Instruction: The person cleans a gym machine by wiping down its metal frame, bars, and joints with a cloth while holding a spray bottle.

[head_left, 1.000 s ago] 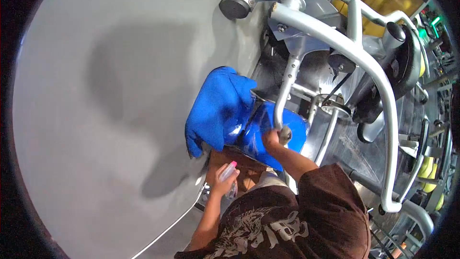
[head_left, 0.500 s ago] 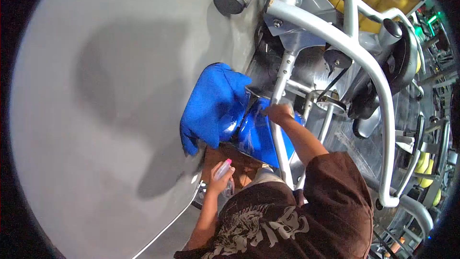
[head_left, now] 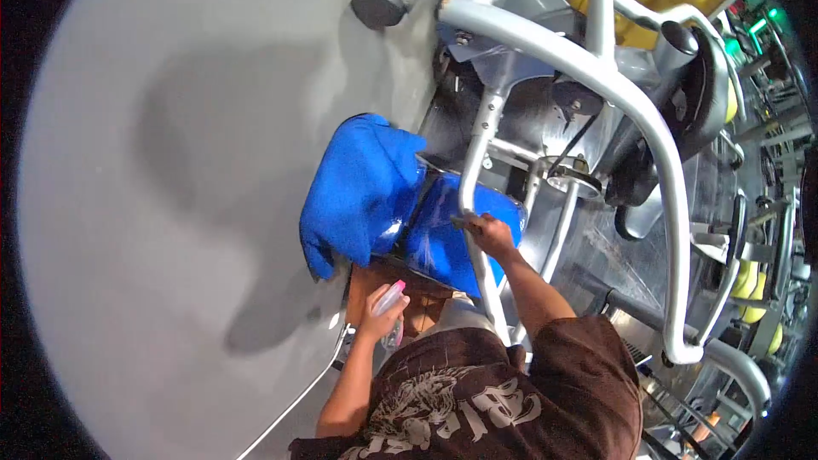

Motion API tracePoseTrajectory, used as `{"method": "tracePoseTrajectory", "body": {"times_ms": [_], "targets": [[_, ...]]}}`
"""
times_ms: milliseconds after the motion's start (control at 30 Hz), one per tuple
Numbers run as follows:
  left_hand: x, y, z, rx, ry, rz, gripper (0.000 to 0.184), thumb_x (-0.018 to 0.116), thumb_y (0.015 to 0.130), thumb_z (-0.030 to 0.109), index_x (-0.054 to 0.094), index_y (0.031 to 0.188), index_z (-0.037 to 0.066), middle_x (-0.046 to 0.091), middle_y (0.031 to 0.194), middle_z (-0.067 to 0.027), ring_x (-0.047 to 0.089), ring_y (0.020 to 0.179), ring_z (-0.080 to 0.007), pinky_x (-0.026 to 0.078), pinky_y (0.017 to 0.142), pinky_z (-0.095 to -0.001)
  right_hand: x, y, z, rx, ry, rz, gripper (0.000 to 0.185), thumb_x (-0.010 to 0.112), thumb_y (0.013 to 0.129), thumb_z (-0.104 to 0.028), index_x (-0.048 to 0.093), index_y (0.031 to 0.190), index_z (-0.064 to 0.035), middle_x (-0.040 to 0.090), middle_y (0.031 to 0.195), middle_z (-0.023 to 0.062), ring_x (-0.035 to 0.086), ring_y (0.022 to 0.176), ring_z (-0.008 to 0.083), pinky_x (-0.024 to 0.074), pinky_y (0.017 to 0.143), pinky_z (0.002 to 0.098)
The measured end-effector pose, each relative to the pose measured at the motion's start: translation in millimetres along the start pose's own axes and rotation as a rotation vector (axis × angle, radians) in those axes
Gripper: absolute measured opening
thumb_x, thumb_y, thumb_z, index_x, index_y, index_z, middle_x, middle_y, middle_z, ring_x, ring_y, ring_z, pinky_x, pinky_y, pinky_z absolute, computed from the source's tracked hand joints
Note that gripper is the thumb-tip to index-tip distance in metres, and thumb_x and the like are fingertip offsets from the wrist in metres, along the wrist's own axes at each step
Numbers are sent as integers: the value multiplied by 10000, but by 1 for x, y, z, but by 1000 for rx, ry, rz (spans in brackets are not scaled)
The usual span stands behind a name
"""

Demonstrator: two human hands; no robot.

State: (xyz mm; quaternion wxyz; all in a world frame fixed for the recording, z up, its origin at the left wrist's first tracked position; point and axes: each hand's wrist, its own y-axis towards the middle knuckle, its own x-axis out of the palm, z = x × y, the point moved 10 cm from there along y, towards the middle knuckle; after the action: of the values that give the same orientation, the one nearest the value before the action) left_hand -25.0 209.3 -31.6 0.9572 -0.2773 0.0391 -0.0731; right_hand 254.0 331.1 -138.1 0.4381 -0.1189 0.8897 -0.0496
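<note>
Clear pink-topped bottle (head_left: 389,300) gripped by left hand (head_left: 380,315), right hand (head_left: 494,236) closed on greyish wad (head_left: 463,221) against silver tube (head_left: 479,153)

My right hand (head_left: 492,235) crossed the silver tube (head_left: 478,158): was on its 9 o'clock side, now 4 o'clock of the bend. Greyish wad (head_left: 463,221) sat at 3 o'clock of that hand, now 10. View contents slid toward 9.
</note>
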Motion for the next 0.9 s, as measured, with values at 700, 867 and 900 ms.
{"method": "tracePoseTrajectory", "body": {"times_ms": [700,867,900], "targets": [[35,20,18,106,70,-22,157,709,884,183,609,875,63,588,691,11,559,542,-81,447,501,-261,49,-61,106,612,412,56,389,610,900,-368,702,1092,-42,709,997,215,699,946,317,523,849,416],[37,25,31,78,62,64,147,700,884,168,606,864,57,573,690,9,542,525,-84,441,479,-258,71,-13,104,270,160,14,341,518,903,-326,712,1014,-68,696,1005,230,678,946,411,541,828,449],[39,27,37,83,80,70,142,692,884,158,601,860,52,556,680,13,532,512,-86,445,463,-263,67,-21,105,344,249,-67,337,523,904,-330,712,1006,-70,695,1006,227,682,946,393,539,834,443]]}}
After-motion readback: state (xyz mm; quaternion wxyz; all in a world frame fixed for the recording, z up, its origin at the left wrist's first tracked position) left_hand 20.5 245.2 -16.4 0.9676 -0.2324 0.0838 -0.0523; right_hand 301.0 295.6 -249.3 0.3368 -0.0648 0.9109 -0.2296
